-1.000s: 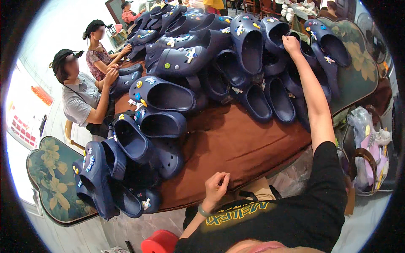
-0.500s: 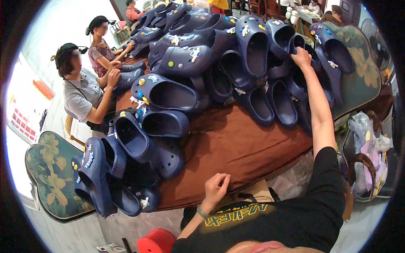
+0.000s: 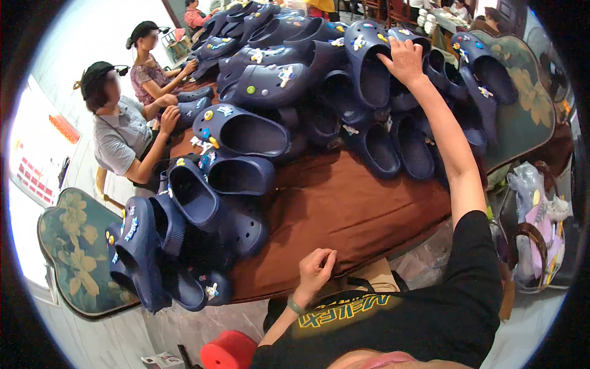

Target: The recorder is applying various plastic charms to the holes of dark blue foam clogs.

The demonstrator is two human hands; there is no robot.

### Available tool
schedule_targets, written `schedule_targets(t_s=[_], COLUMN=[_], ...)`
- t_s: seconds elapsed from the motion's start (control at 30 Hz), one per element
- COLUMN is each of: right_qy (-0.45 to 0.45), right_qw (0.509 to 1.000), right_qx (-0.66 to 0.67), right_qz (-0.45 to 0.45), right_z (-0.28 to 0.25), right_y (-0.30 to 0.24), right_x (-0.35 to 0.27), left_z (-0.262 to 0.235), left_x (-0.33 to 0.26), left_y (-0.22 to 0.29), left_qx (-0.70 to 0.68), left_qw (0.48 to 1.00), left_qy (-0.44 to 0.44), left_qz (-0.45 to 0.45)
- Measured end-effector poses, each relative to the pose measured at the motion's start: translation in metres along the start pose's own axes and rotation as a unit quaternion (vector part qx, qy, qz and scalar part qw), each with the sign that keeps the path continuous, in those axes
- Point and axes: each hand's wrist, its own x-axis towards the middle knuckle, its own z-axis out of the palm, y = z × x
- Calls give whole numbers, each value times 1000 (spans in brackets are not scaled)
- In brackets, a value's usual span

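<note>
Right hand (image 3: pixel 405 60): extended far over bench (image 3: pixel 344 209), fingers spread on navy clog (image 3: pixel 369 67) atop the heap | Left hand (image 3: pixel 316 270): at bench near edge, fingers curled loosely, holding nothing visible.

A bare strip of brown surface (image 3: pixel 344 209) lies open in the near middle; heaped navy clogs (image 3: pixel 270 86) block the left side and far half.

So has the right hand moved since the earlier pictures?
Cannot tell for sure: the camera shifted too. The right hand lies on a navy clog high in the pile, much as before, and the left hand is at the table edge.
</note>
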Motion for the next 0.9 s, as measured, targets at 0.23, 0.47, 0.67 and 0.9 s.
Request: schedule_targets(t_s=[0.23,0.47,0.67,0.9], right_qy=[7,108,6,-75], right_qw=[993,974,946,937], right_qx=[-94,130,261,309], right_qz=[-69,-148,-192,-141], right_z=[4,-137,-206,-228], right_y=[0,-34,-95,-142], right_x=[12,-65,-155,-215], left_z=[-1,1,-4,-23], left_x=[-1,-2,3,20], left_y=[0,-1,1,33], left_qx=[-9,-6,-271,-234], left_qw=[1000,999,951,959], left_qy=[-1,15,-34,-132], left_qz=[10,29,-147,-86])
